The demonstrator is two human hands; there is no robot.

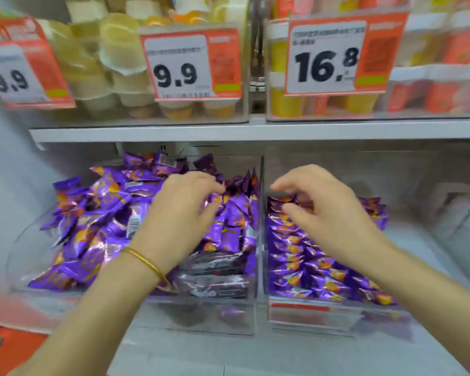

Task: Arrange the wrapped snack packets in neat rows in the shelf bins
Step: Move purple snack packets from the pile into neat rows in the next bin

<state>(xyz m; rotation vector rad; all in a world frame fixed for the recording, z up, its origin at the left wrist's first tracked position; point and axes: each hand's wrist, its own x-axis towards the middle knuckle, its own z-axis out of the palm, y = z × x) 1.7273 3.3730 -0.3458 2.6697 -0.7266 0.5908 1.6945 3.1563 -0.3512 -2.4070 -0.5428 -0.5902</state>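
Both empty, half-open: left hand (pixel 180 213), right hand (pixel 333 214).

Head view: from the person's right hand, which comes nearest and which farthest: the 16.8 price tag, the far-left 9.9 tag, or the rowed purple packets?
1. Rowed purple packets, just under the right hand, right bin.
2. 16.8 price tag, upper shelf, above.
3. Far-left 9.9 tag, upper left.

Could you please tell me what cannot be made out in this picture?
Head view.
Small print on the orange-and-white price tags: blurred.
Whether the left hand grips a purple foil snack packet: fingertips blurred.
Packets under the right hand: hidden by it.
Orange box, bottom left: cut off by edge.
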